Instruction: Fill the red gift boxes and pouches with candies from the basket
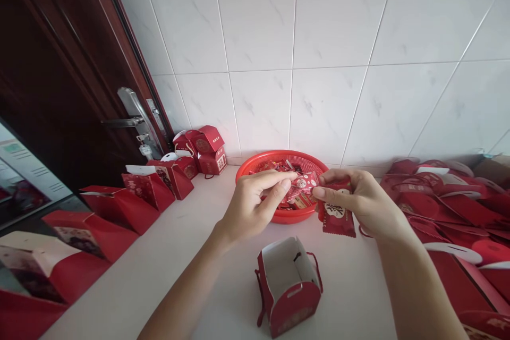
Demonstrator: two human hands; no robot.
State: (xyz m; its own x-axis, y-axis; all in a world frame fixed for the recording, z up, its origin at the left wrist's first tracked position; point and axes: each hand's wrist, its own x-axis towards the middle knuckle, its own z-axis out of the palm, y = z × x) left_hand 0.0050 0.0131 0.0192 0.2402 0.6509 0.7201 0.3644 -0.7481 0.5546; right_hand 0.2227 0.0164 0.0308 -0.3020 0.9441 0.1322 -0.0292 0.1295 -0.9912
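Over the red plastic basket [300, 218], my left hand [251, 204] pinches one end of a small red candy packet [306, 181] with white spots. The other end of that packet meets the fingers of my right hand [360, 199]. My right hand is also closed on a larger dark red snack packet [338, 220] with white lettering, which hangs below its thumb. Several wrapped candies [298, 201] lie in the basket, partly covered by my hands. Nearer to me stands an open red gift box [295, 311] with a pale inside and red cord handles.
A row of red boxes [119, 210] lines the table's left edge, with more boxes [209, 151] at the back corner. Flat red box pieces [450, 196] pile up on the right. Behind are a tiled wall [258, 106] and a dark door [59, 64].
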